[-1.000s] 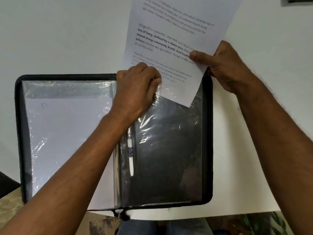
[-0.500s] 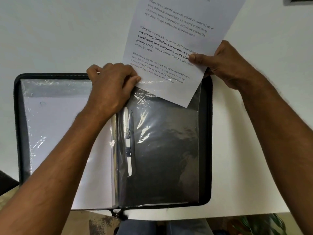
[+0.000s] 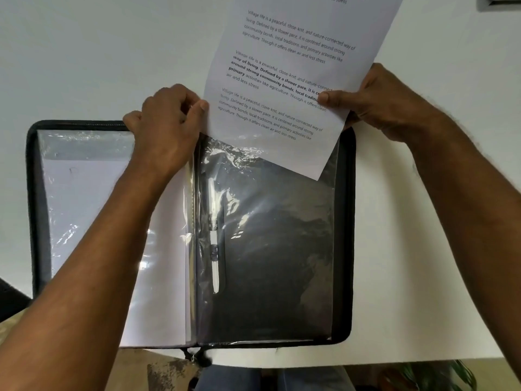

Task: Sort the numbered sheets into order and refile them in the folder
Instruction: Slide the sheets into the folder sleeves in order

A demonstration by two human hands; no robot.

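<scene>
1. Folder (image 3: 345, 249) lies open on white surface (image 3: 408, 277); left sleeve holds white sheets (image 3: 93, 193), right sleeve (image 3: 282, 249) empty.
2. Printed sheet (image 3: 282, 80), at 12 o'clock, overlaps right sleeve's top.
3. Right hand (image 3: 377, 103) grips sheet; left hand (image 3: 166, 131) pinches sleeve's top edge.

Single head-worn view, wide-angle, looking forward and steeply down from close above the white counter (image 3: 84, 66); both forearms enter from the bottom edge. No second view.
</scene>
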